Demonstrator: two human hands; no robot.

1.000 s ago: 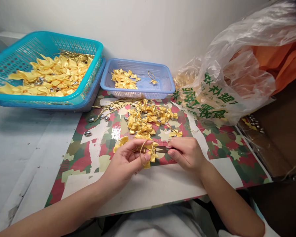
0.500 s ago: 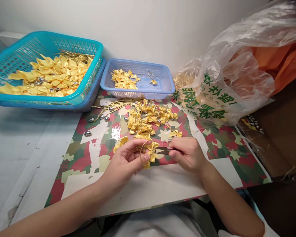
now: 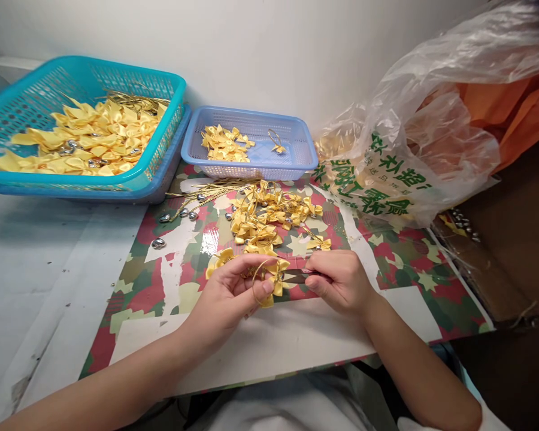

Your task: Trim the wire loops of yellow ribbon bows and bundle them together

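Turquoise basket [image 3: 72, 179] far left, loaded with yellow ribbon. Near middle, the left hand [image 3: 231, 290] has its fingertips pinched shut on a yellow bow [image 3: 277, 281], gold wire loop [image 3: 254, 287] beside it. The dark tool [image 3: 299, 276] meets the bow's middle, so that's where the action seems to be; can't make out its tips. Right hand [image 3: 341, 276] is curled tight around the handle, mostly hiding it.
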